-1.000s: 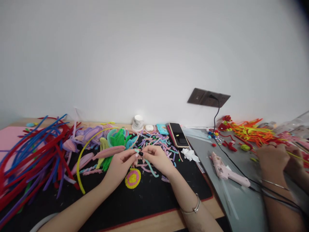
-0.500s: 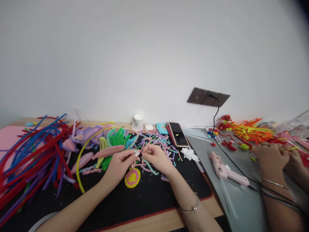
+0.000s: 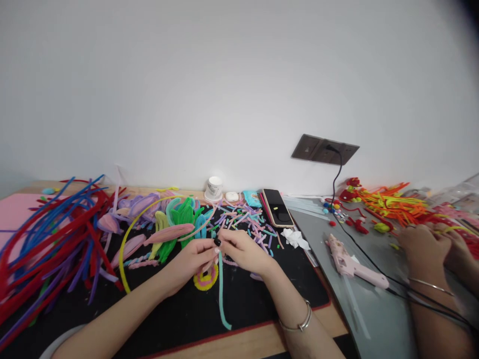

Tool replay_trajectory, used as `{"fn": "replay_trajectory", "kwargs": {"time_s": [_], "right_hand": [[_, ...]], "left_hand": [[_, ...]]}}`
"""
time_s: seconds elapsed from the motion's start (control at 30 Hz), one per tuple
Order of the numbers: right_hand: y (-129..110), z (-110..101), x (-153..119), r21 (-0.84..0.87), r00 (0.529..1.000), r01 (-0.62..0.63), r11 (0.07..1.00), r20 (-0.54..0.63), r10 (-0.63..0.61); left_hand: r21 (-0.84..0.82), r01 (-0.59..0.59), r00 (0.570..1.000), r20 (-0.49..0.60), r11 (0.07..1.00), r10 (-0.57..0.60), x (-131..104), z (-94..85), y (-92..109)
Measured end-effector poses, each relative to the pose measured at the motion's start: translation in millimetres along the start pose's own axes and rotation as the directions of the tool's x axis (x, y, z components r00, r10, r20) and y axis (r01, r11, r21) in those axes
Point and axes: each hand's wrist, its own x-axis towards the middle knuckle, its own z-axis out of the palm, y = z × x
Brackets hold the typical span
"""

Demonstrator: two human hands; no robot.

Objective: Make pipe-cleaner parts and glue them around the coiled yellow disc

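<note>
My left hand (image 3: 192, 260) and my right hand (image 3: 241, 248) meet fingertip to fingertip above the black mat (image 3: 254, 304). Both are closed in a pinch around a mint-green pipe cleaner (image 3: 221, 294), whose long end hangs down toward the mat's front. Fingers hide the upper part of the strip. Just below my left hand lies a yellow and pink round coil (image 3: 205, 283), partly covered by the fingers. A thin pale pink pipe cleaner (image 3: 204, 227) passes behind the hands; whether it is held I cannot tell. Left of it rests a pink petal shape (image 3: 168, 234).
Red, blue and purple pipe cleaners (image 3: 75, 224) heap at left, beside a yellow strip (image 3: 125, 244). Cut pieces (image 3: 254, 222), a paper cup (image 3: 214, 187) and a phone (image 3: 277, 208) lie behind. A pink glue gun (image 3: 354, 267) with a cord and another person's hands (image 3: 426, 244) are at right.
The mint-green pipe cleaner's free end has swung from the right to hang straight down. My fingers have shifted around it, and my left hand now covers more of the round coil.
</note>
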Motion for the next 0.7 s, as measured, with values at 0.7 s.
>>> {"fn": "replay_trajectory", "kwargs": {"time_s": [0.7], "right_hand": [[1.0,-3.4,-2.3,0.455,0.998,-0.037,0.89,0.063,0.01]], "left_hand": [[-0.291,0.175,0.962,0.254,0.941,-0.1,-10.2,-3.5,17.4]]}}
